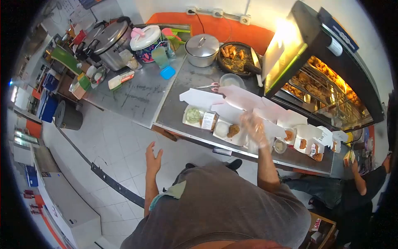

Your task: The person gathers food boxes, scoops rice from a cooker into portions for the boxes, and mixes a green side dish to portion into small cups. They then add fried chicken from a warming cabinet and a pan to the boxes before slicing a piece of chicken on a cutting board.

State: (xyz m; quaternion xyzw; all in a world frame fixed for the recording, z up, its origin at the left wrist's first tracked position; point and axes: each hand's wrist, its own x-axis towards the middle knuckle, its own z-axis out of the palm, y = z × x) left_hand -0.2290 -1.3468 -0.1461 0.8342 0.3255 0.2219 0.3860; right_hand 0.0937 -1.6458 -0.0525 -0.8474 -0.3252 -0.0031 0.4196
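My left hand (153,158) hangs over the floor in front of the counter, fingers apart and holding nothing. My right hand (255,129), in a clear plastic glove, is over the row of open white takeaway boxes; its fingers are blurred, and I cannot tell whether they grip anything. Just left of it, one takeaway box (239,140) holds a white rice mound (222,129) and a piece of fried chicken (233,130). Farther left, another box (185,119) has green salad (193,115) and a labelled packet (208,120). A small clear cup (280,145) stands right of my wrist.
More boxes with fried chicken (317,154) line the counter's right end. Behind are scissors (213,86), a plastic bowl (232,81), a lidded pot (202,50), a pan (222,66), a knife (256,62) and a lit food warmer (319,83). Another person (356,186) stands at the right.
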